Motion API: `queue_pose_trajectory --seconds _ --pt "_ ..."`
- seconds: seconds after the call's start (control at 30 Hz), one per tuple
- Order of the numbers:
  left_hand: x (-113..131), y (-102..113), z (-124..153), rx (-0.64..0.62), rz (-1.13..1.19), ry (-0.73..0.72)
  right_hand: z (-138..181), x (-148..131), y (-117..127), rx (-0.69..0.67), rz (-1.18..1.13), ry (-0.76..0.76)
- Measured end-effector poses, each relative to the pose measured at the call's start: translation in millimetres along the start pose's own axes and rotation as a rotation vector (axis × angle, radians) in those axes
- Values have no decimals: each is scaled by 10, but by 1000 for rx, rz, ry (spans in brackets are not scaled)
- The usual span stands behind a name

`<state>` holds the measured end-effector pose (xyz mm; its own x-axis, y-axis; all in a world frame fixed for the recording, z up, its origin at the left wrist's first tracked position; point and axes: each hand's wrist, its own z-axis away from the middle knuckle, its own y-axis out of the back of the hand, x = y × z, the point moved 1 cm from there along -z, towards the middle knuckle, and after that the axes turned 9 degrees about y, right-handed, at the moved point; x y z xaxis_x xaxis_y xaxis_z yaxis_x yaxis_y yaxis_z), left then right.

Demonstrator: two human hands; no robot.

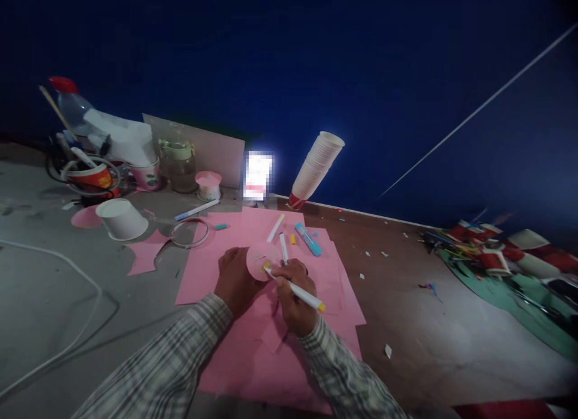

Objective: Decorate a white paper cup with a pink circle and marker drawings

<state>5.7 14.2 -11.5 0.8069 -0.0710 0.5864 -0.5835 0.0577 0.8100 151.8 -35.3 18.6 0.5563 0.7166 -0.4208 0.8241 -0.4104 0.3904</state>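
Observation:
My left hand point(235, 279) is closed on a small pink paper circle point(262, 257), holding it just above the pink paper sheets point(212, 268). My right hand point(294, 297) grips a white marker with a yellow end point(301, 294). The marker's tip touches the circle, where yellow marks show. Both sleeves are plaid. More markers point(283, 245), a white one point(275, 227) and a blue one point(309, 238), lie on the pink paper just beyond my hands.
A tilted stack of white cups point(316, 166) stands at the back. At left are an upturned white cup point(121, 218), a tape ring point(189, 232), a jar point(179, 164) and a cluttered container point(90, 177). A white cable point(67, 268) crosses the floor. Red cups and craft scraps point(492, 256) lie right.

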Motion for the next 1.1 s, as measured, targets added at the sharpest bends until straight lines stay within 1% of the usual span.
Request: queue_pose_trajectory --seconds 0.17,0.43,0.53,0.6,0.73,0.83,1.0,1.1 --pt "15 7 6 -23 -4 3 9 2 -6 9 12 -4" --pt "1 -3 3 11 -5 -18 14 0 -17 1 0 -1" --pt "-4 -4 -1 8 5 -1 15 3 -8 13 -30 -3" --pt "-5 -5 -4 6 13 12 24 21 8 39 -43 -37" --pt "-1 -7 -9 30 15 -10 56 85 45 123 -38 -149" --pt "-5 -12 -11 38 9 -14 70 110 47 152 -50 -189" --pt "-12 -13 -20 16 4 -21 61 92 24 91 -81 -178" --pt "-9 -13 -22 11 -5 -11 54 86 31 89 -85 -187"
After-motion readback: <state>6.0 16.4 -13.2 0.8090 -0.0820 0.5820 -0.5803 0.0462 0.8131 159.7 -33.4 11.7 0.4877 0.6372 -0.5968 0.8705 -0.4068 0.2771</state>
